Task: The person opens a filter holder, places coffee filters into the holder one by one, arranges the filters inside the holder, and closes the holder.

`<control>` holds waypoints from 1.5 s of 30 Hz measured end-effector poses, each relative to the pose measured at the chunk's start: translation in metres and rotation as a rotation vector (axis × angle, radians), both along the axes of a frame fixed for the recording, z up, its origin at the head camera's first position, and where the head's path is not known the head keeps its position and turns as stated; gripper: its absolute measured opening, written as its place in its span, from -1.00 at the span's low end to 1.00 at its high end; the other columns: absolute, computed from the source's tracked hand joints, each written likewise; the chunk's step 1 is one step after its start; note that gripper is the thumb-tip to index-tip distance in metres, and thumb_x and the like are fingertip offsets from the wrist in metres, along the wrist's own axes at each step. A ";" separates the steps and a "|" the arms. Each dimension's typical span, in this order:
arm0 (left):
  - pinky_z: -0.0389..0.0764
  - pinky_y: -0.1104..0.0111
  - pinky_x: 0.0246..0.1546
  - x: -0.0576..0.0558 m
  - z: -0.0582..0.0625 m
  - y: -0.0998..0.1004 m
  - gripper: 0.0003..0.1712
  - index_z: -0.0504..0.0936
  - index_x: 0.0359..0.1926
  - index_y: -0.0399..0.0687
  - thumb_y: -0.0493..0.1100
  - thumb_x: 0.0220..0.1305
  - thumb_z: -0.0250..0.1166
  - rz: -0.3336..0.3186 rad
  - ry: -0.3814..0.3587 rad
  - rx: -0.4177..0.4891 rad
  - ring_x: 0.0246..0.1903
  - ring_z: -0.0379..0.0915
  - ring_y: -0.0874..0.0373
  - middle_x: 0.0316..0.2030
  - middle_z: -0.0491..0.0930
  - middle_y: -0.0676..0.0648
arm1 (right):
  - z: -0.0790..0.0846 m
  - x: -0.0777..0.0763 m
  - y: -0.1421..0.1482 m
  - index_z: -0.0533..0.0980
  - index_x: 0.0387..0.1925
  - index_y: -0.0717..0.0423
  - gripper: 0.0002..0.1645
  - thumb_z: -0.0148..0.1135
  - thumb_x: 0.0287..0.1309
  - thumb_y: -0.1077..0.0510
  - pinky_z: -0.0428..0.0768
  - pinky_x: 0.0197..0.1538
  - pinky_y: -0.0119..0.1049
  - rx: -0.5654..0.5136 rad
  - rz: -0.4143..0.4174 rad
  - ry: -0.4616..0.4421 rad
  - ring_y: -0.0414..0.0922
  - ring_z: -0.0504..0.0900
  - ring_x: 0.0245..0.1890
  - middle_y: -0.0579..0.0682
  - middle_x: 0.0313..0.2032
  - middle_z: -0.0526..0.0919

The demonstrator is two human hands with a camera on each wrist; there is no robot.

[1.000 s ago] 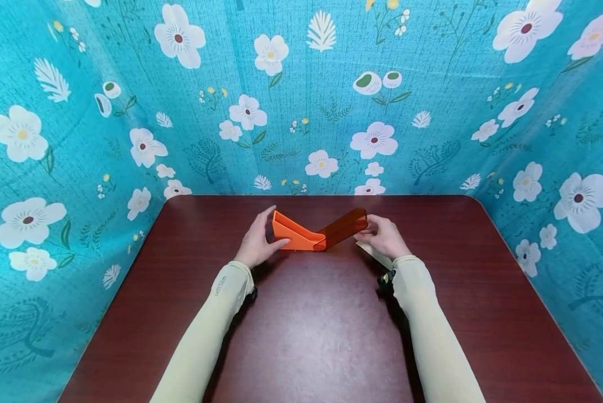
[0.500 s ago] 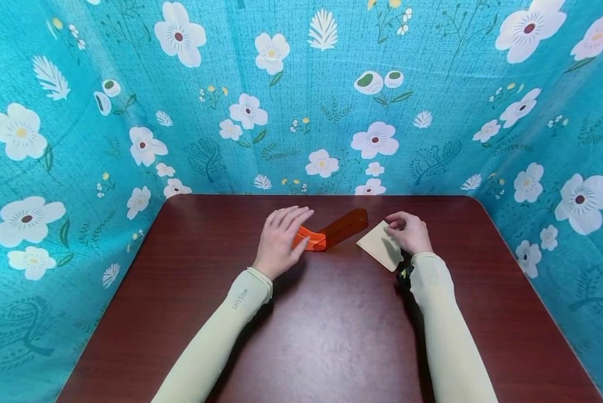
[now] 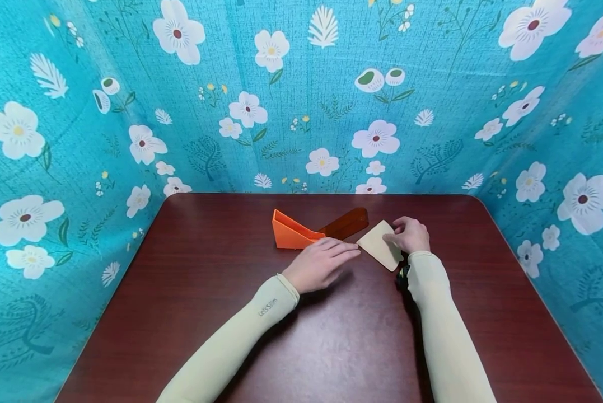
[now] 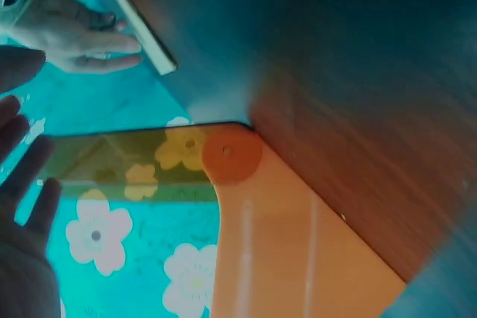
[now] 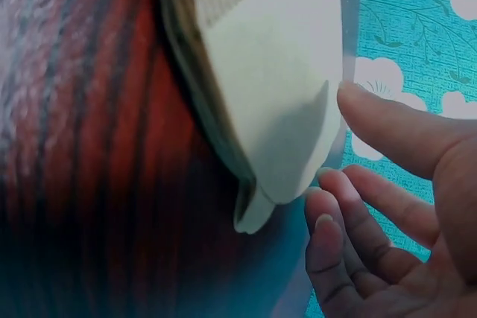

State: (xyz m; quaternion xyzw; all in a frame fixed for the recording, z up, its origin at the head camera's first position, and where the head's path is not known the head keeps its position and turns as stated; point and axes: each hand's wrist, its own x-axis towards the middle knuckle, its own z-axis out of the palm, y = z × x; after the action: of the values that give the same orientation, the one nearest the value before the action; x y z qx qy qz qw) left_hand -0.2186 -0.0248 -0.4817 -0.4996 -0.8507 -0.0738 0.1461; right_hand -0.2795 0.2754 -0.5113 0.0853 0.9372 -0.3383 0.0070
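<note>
- I count two hands, one orange holder (image 3: 288, 235) and one cream paper stack (image 3: 379, 246), both atop the table (image 3: 356, 336).
- Left hand (image 3: 318, 266): fingers extended, near the stack's corner.
- Right hand (image 3: 413, 235): fingers loosely bent at its edge (whether pinching, I cannot tell).
- Wedge-shaped holder, translucent amber flap (image 3: 349, 224); wood-grain tabletop.

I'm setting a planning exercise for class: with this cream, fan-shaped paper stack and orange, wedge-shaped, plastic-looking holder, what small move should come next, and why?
Probably, the right hand should pinch the cream paper stack firmly and lift it slightly: thumb and fingers are at its edge, the left hand holds nothing, and the orange holder stands open, its translucent brown lid swung aside.
</note>
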 end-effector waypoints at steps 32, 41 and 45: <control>0.17 0.28 0.56 -0.002 -0.016 0.023 -0.17 0.27 0.58 0.05 0.11 0.41 0.35 0.119 -0.235 -0.255 0.52 0.23 0.12 0.54 0.30 0.03 | -0.001 0.002 0.000 0.72 -0.16 0.21 -0.69 0.52 0.08 0.12 0.58 0.00 0.07 0.043 -0.084 0.068 0.17 0.70 -0.14 0.17 -0.28 0.81; 0.20 0.27 0.55 -0.003 -0.017 0.022 -0.17 0.24 0.59 0.06 0.12 0.43 0.33 0.128 -0.253 -0.253 0.52 0.22 0.13 0.55 0.28 0.05 | 0.003 0.003 0.002 0.74 -0.21 0.22 -0.73 0.51 0.10 0.12 0.57 0.03 0.13 0.069 -0.103 0.082 0.17 0.68 -0.13 0.18 -0.31 0.81; 0.21 0.27 0.55 -0.003 -0.017 0.022 -0.17 0.24 0.59 0.05 0.11 0.43 0.32 0.126 -0.255 -0.251 0.52 0.23 0.11 0.55 0.28 0.05 | 0.004 0.004 0.002 0.74 -0.21 0.24 -0.73 0.52 0.10 0.14 0.58 0.01 0.13 0.067 -0.093 0.090 0.17 0.68 -0.14 0.20 -0.32 0.80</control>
State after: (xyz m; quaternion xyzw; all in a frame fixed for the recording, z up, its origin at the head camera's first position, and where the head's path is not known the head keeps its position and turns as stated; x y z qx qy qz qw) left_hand -0.2219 -0.0031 -0.4989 -0.4463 -0.8944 -0.0205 -0.0221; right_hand -0.2758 0.2778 -0.5073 0.1138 0.9423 -0.3101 -0.0539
